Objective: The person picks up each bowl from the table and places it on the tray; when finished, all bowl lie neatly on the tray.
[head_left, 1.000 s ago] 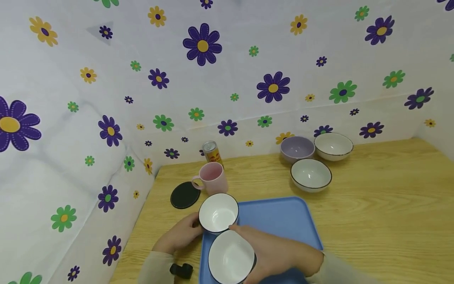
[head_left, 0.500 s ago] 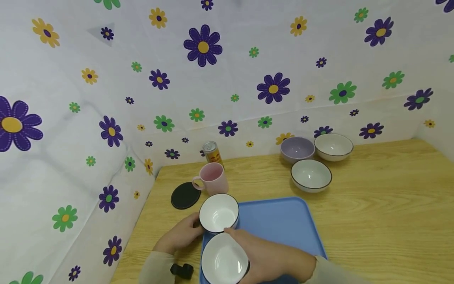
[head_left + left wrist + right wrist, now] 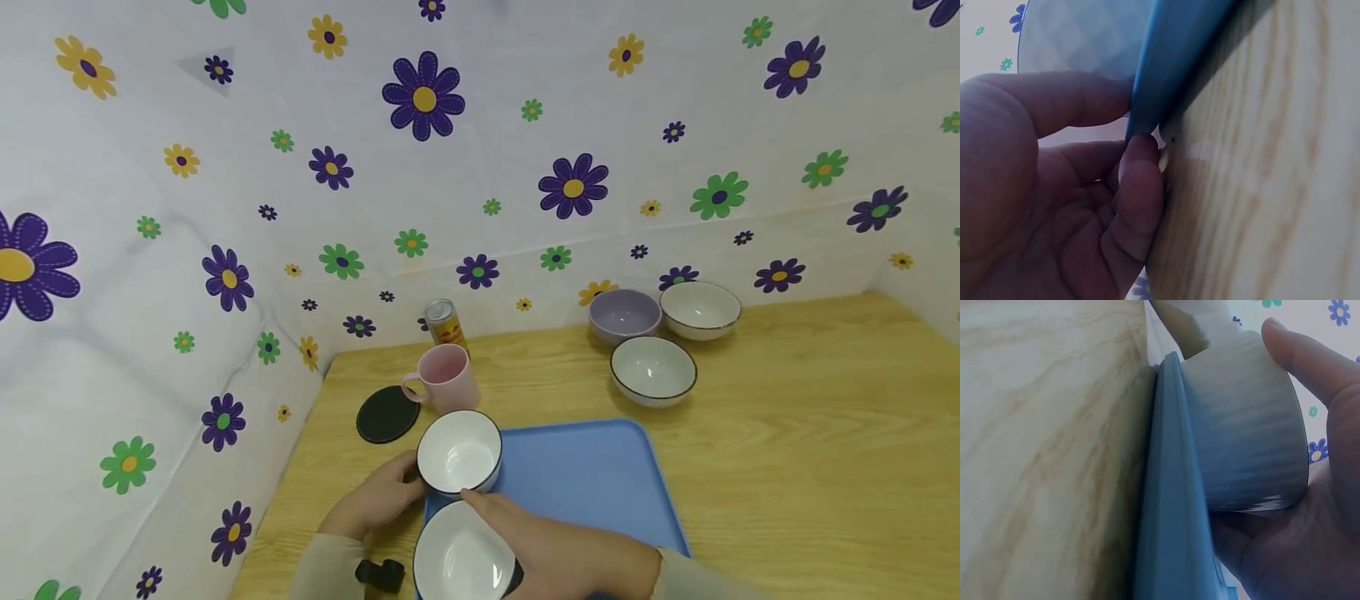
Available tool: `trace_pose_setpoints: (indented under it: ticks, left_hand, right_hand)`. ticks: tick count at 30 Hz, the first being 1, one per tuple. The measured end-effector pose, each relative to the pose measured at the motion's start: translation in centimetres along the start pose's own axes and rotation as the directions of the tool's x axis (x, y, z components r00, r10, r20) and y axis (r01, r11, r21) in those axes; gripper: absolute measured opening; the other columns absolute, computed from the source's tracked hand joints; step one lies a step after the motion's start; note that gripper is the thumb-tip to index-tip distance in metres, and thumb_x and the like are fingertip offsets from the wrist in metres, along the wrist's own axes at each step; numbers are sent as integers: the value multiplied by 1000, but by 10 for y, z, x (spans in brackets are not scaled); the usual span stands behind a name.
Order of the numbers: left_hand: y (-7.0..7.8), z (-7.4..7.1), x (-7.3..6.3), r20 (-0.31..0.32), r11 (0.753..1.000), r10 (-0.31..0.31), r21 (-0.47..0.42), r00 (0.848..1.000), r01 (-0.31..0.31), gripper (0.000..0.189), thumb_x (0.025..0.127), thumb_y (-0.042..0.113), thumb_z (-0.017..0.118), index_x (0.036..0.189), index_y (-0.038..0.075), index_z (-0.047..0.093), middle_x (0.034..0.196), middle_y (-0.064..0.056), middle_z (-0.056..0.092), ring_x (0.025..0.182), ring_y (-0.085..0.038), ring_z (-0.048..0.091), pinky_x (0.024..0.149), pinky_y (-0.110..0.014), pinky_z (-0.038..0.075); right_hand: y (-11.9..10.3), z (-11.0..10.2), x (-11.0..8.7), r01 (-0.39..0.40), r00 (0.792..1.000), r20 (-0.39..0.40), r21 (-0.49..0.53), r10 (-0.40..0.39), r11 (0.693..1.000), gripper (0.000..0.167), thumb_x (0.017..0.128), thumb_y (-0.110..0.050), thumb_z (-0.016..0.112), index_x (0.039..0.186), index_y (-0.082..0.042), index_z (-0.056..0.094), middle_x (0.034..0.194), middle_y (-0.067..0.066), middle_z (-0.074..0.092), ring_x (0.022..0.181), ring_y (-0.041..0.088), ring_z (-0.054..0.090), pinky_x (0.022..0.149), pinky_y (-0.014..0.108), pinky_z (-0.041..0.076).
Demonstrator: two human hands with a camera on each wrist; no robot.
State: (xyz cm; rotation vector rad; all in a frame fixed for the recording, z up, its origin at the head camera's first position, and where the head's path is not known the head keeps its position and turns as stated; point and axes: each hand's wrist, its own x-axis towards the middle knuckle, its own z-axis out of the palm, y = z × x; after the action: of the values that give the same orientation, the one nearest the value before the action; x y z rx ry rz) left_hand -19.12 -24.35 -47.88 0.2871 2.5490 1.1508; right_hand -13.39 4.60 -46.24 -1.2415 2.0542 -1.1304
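Observation:
At the lower middle of the head view, a white dark-rimmed bowl (image 3: 457,554) is in my right hand (image 3: 558,546), which grips it from the right, thumb at the rim. From the right wrist view (image 3: 1241,425) I cannot tell whether its base touches the blue tray (image 3: 577,467). A second such bowl (image 3: 459,454) stands just beyond, over the tray's far left corner. Beside it lies my left hand (image 3: 382,497); in the left wrist view its thumb and fingers pinch the tray edge (image 3: 1147,103). Fingers of both hands are partly hidden in the head view.
Beyond the tray stand a pink mug (image 3: 447,382), a drink can (image 3: 446,323) and a black round coaster (image 3: 387,414). A purple bowl (image 3: 625,315) and two white bowls (image 3: 654,371) sit at the back right. Flowered cloth (image 3: 480,192) walls the table (image 3: 810,433).
My right hand has shifted left with the near bowl, bringing it below the far one and baring more of the tray's right side. The left hand stays put.

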Motion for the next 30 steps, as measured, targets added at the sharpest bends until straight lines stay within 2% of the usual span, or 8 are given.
trace_pose_setpoints:
  ticks: [6,11,16,20,24,26,28,30]
  left_hand:
    - [1,-2,-1,0,1000,9,7,1000,-9,45,97,24,66,137,4,58,140,-15,57,135,-38,47,113,-62,32]
    - [1,-2,1,0,1000,7,6,1000,-7,45,97,24,66,137,4,59,140,-15,57,136,-38,47,113,-61,32]
    - [0,-1,0,2,1000,8,1,1000,-8,45,97,23,66,136,3,58,140,-16,57,136,-39,46,113,-62,31]
    - [3,-1,-1,7,1000,28,-1,1000,-28,45,97,24,65,136,2,58,140,-16,57,135,-39,47,113,-61,32]
    - [4,-1,-2,9,1000,26,-6,1000,-26,45,98,26,65,137,3,58,141,-15,57,136,-38,46,114,-61,31]
    - [4,-1,-2,7,1000,17,-5,1000,-17,45,98,27,65,137,4,58,141,-15,56,136,-38,46,114,-61,31]
    - [3,-1,-1,10,1000,7,-7,1000,-7,45,98,27,65,138,4,58,142,-15,56,137,-39,45,114,-62,30]
    - [2,-1,-1,7,1000,-2,-8,1000,2,46,98,26,65,138,5,58,143,-15,56,137,-39,45,114,-62,30]
  right_hand:
    - [-3,-10,-4,-48,998,39,98,44,994,104,93,-44,71,163,-22,-3,167,5,8,151,19,15,118,40,29]
    - [-6,-24,-11,-74,997,43,59,72,996,98,94,-46,69,163,-19,6,166,3,15,151,18,18,119,40,29]
    - [-7,-38,-19,-97,995,6,30,96,995,88,94,-48,68,161,-17,21,162,1,28,146,19,31,118,42,32]
    - [-8,-54,-27,-155,986,-74,-30,153,987,76,96,-53,62,157,-18,35,156,-1,41,136,21,48,109,45,43]
    - [-10,-76,-37,-244,951,-207,-60,227,968,67,97,-52,62,152,-19,45,148,0,52,129,22,54,99,49,50]
    - [-8,-87,-43,-239,929,-302,-52,213,970,61,98,-47,64,149,-17,49,142,2,57,126,23,57,98,50,51]
    - [-6,-99,-49,-207,894,-418,-66,161,976,55,98,-39,66,144,-13,54,134,3,62,119,23,61,97,49,53]
    - [-3,-109,-55,-164,844,-527,-88,94,983,48,98,-31,68,139,-9,58,127,4,66,113,22,64,96,47,54]
